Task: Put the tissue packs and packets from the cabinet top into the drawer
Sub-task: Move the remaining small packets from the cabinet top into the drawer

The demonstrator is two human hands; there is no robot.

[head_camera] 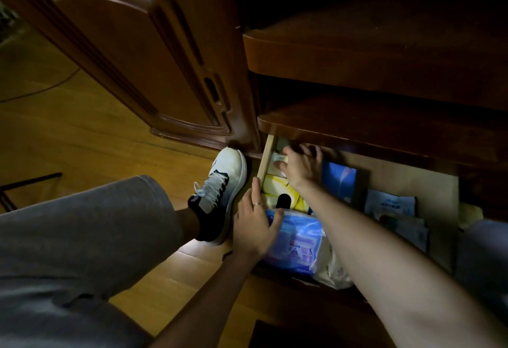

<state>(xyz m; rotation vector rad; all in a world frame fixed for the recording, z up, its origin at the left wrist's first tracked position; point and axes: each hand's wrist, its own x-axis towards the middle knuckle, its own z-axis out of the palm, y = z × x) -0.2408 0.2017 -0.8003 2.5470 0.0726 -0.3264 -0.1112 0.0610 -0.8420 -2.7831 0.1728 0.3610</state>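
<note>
The pulled-out drawer (428, 182) sits below the dark cabinet shelves and holds several packs. My right hand (302, 166) reaches into its far left corner and pinches a small pale packet (279, 159). My left hand (254, 224) rests over the drawer's left wall (265, 160), its fingers on a blue tissue pack (295, 240) near the front. A yellow pack (283, 186) lies between the two hands. A dark blue pack (339, 179) and white-and-blue packets (390, 206) lie further right.
An open wooden cabinet door (132, 50) stands at the left. My white-and-black shoe (220, 193) is planted on the wood floor right beside the drawer. Grey shorts cover my left knee (82, 237). Two shelves (384, 124) overhang the drawer's back.
</note>
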